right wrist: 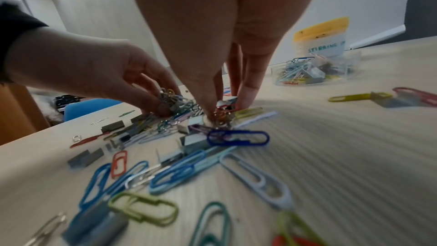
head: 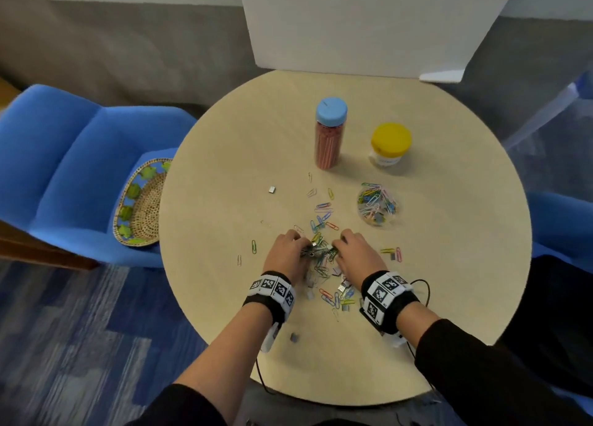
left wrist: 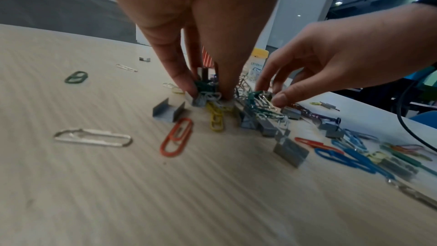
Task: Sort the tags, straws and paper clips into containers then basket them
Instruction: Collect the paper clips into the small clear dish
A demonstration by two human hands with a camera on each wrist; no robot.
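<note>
A: What is the round, pale wooden counter [head: 224, 297] carrying?

B: It is carrying loose paper clips [head: 324, 215] and small grey staple blocks [head: 272, 189], scattered around its middle. A blue chair [head: 64, 169] is standing to the left, holding a woven basket [head: 141, 207] on its seat.

A: What are the hands doing?

B: The left hand [head: 285, 252] is pinching a tangle of clips [left wrist: 205, 89] against the counter with thumb and fingertips. The right hand [head: 354, 254] is gripping another clump [right wrist: 221, 114] just beside it, though blur is making it hard to tell exactly which clips.

A: And the containers?

B: A clear tub [head: 378, 208], partly filled with clips, is sitting to the right of the pile. Behind it, a tall blue-lidded jar [head: 330, 133] of striped straws and a yellow-lidded jar [head: 390, 146] are standing upright, near each other but apart.
</note>
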